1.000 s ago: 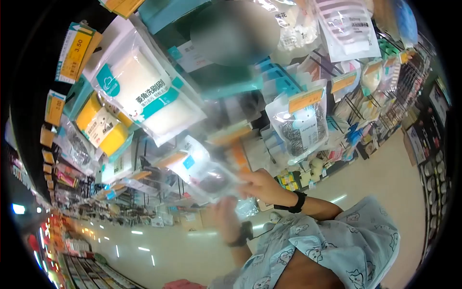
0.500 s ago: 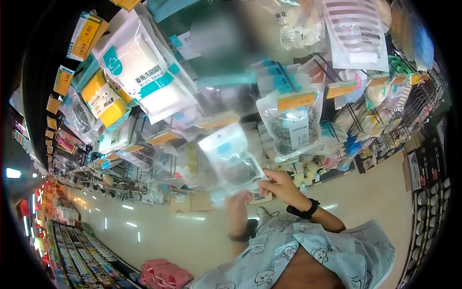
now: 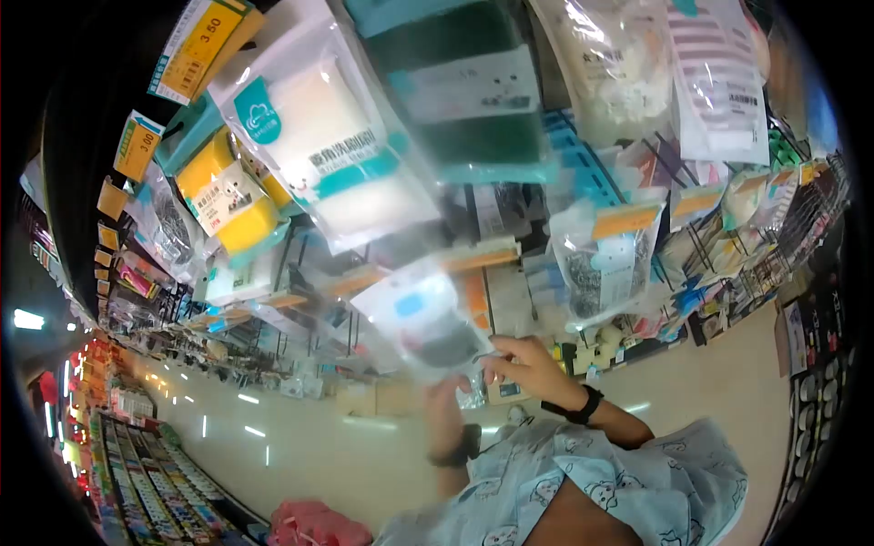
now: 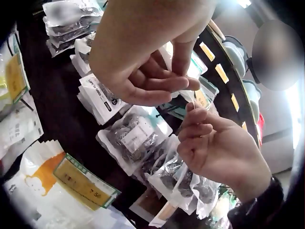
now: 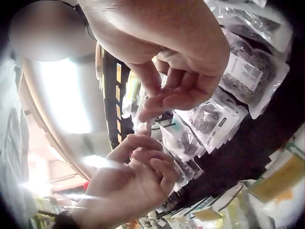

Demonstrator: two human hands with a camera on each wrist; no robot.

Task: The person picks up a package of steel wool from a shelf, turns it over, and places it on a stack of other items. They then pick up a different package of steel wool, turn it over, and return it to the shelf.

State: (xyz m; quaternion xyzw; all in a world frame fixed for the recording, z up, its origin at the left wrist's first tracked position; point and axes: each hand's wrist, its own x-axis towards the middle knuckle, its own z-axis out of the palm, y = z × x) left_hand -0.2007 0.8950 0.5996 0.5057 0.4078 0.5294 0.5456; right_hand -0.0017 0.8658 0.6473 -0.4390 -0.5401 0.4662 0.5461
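Observation:
A small plastic packet (image 3: 428, 318), white at the top with a blue patch and dark contents below, is blurred in front of the hanging goods in the head view. My right hand (image 3: 533, 369) pinches its lower right edge between thumb and fingers. Close beside it, my left hand (image 3: 443, 417) is at the packet's bottom edge with its fingertips drawn together. The left wrist view has the left hand (image 4: 147, 57) above and the right hand (image 4: 221, 148) below, fingertips almost meeting at the thin edge. The right wrist view shows the same pinch from the other side.
Racks of bagged goods fill the space ahead: a white sponge pack (image 3: 328, 136), a yellow sponge pack (image 3: 228, 196) and a bag of steel wool (image 3: 605, 264). Orange price tags (image 3: 628, 220) stick out on hooks. A pink bundle (image 3: 314, 525) is low on the floor (image 3: 228, 455).
The packet moved right and toward me, then slightly back left; both hands stay at its lower edge. The rack has shifted in view as the head turned.

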